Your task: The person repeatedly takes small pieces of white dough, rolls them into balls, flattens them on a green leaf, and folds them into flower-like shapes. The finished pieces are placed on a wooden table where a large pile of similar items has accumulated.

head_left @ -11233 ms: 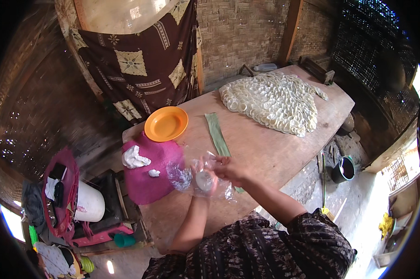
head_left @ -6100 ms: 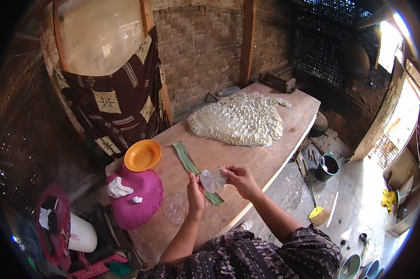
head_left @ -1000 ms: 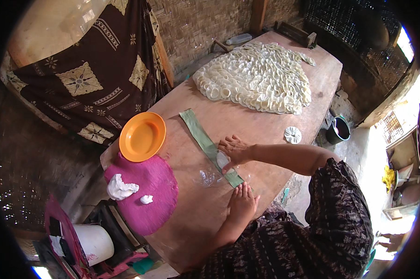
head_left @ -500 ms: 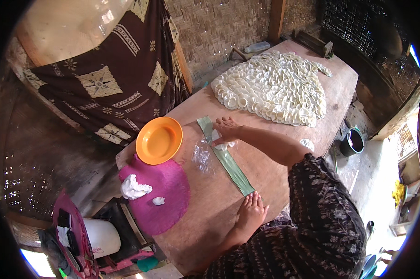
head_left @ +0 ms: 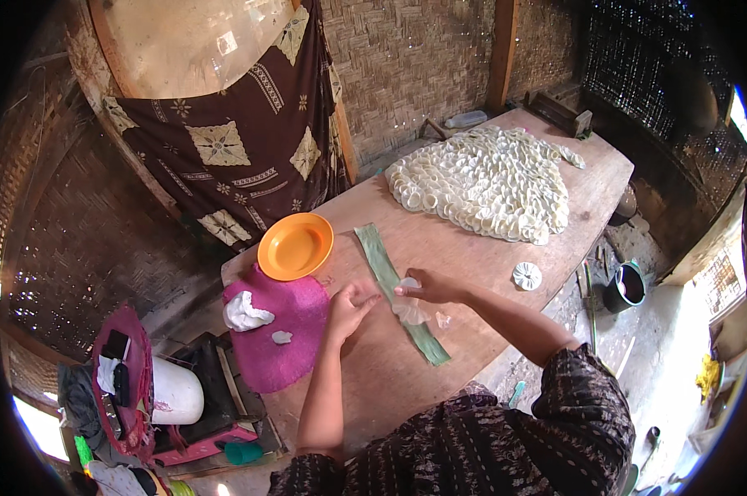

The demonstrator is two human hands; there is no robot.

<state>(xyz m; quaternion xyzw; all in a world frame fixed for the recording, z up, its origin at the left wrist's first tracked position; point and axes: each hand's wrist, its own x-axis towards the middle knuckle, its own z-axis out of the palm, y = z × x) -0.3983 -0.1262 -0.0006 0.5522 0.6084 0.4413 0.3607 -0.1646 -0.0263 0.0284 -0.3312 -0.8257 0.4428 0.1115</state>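
The right hand [head_left: 427,286] is hovering over the green strip [head_left: 381,258], its fingers pinching a pale round piece [head_left: 407,283], and that piece is sitting above the strip's middle with clear film [head_left: 410,312] seemingly hanging beneath it. The left hand [head_left: 350,310] is poised just to the left of the strip, blurring a little; it seems to be holding nothing, though I cannot tell whether its fingers are spreading or pressing together. The piece is looking thin and soft, so a hard pinch at one edge could be stretching or tearing it, or could be leaving a dent in its round outline. The film is looking filmy and loose, so it could be clinging to the piece or to the fingers and folding over on itself. The strip is lying loose on the table [head_left: 464,256], with neither hand visibly holding down its ends, so a brush of either hand could be dragging it askew. To the right, a pleated white disc [head_left: 526,276] is resting alone near the table edge, below the right forearm's reach, where a careless swing of the elbow could be sweeping it off.
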